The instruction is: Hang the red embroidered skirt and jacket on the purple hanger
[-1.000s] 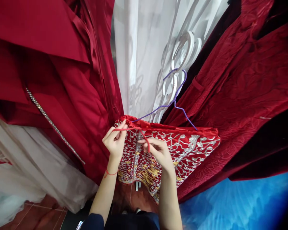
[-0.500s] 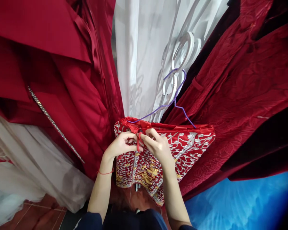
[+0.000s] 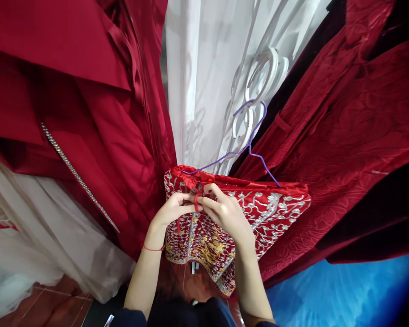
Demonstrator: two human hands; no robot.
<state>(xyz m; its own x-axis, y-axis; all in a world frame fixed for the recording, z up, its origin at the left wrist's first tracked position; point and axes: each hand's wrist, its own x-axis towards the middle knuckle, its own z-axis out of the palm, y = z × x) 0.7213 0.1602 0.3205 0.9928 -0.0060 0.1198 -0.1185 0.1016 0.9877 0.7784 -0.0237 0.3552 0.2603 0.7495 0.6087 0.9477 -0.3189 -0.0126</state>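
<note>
Fingertips: my thumbs and forefingers meet at the top edge of the embroidered garment (image 3: pixel 259 211), pinching a thin red tie (image 3: pixel 197 202) between them; the other fingers curl loosely behind.
Left hand (image 3: pixel 173 210): palm turned inward, knuckles up, thumb pressed to forefinger on the tie, touching my other hand.
Right hand (image 3: pixel 226 212): back of the hand facing me, fingers bent over the tie, forefinger tip against the left thumb.
Tie: a short red loop stands between the two hands, close to the garment's upper left corner; a loose end hangs just below my left hand.
Wrists and arms: both forearms rise from the bottom edge of the view, elbows low; a red string bracelet (image 3: pixel 153 248) sits on my left wrist.
Garment: red cloth with silver and gold embroidery, hanging from a purple wire hanger (image 3: pixel 248 147), its top edge level and its lower hem dropping below my hands.
Hanger: its hook goes up in front of the white curtain (image 3: pixel 204 81).
Left of the garment: a plain red dress (image 3: pixel 98 127) with a line of sparkling trim (image 3: pixel 78 177), and pale tulle (image 3: pixel 37 236) beneath it.
Right of the garment: a dark red patterned robe (image 3: pixel 344 136), touching the garment's right edge.
Floor: reddish tiles (image 3: pixel 54 309) at the lower left corner, blue sheeting (image 3: pixel 344 295) at the lower right.
</note>
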